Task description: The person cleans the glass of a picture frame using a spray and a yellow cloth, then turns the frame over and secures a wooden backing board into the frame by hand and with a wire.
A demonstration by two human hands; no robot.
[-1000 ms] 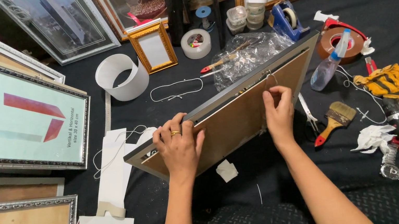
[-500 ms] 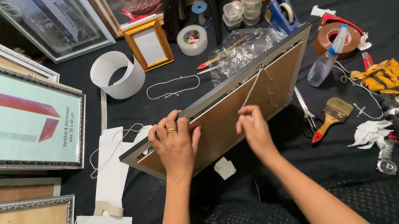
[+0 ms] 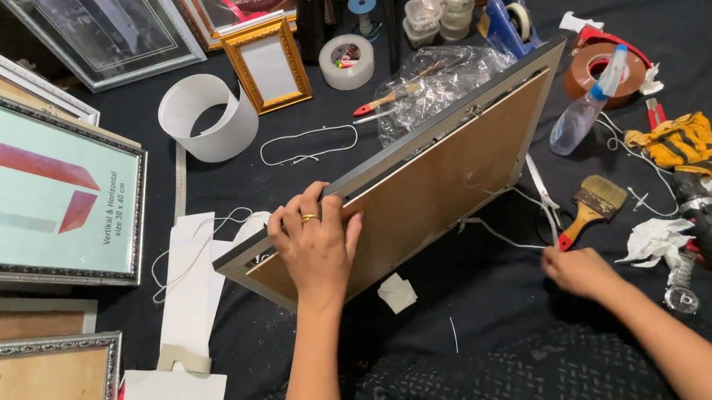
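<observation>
A silver picture frame (image 3: 429, 182) lies tilted with its brown backing board facing me. My left hand (image 3: 316, 245), with a ring on one finger, grips the frame's near left edge and presses on the backing. My right hand (image 3: 578, 270) is low on the right, off the frame, pinching a white string (image 3: 501, 237) that runs from the backing down to my fingers. A small white scrap (image 3: 397, 292) lies just below the frame.
A red-handled brush (image 3: 590, 207), scissors (image 3: 545, 196), spray bottle (image 3: 591, 102), yellow cloth (image 3: 678, 142), drill (image 3: 707, 218) and crumpled paper (image 3: 658, 239) lie to the right. Tape rolls (image 3: 347, 61), a small gold frame (image 3: 266, 63), a white ring (image 3: 207, 117) and larger frames (image 3: 6, 186) sit behind and left.
My right hand has left the backing board and drawn down and to the right, pulling the white string out with it. My left hand has kept its hold on the frame.
</observation>
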